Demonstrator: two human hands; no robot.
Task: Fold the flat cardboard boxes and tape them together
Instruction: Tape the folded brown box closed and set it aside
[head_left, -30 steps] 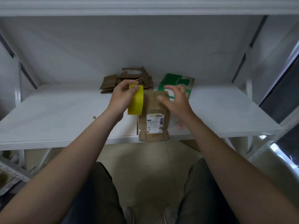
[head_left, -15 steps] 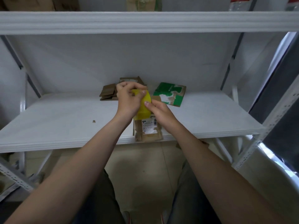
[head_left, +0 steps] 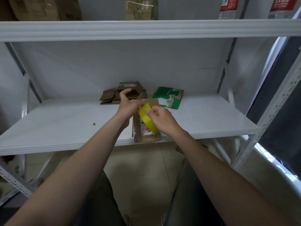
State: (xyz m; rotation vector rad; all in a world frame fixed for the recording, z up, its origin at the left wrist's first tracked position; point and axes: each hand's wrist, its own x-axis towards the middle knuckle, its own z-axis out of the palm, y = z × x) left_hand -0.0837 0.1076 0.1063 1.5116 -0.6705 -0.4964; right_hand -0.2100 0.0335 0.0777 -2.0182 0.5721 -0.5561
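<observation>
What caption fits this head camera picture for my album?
Right hand grips a yellow tape roll, left hand touches its top, above a flat cardboard box on the white shelf.

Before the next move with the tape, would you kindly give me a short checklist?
1. Roll held: right hand grips the yellow tape roll: ok.
2. Tape end free: left hand pinches at the roll's upper rim, no strip visible: cannot tell.
3. Box placed: brown box lies under the hands at the front edge of the shelf: ok.
4. Box steadied: neither hand holds it: not ok.
5. Flaps closed: hidden by the hands: cannot tell.
6. Spare cardboard clear: green-printed cardboard and brown flat pieces lie further back: ok.
</observation>
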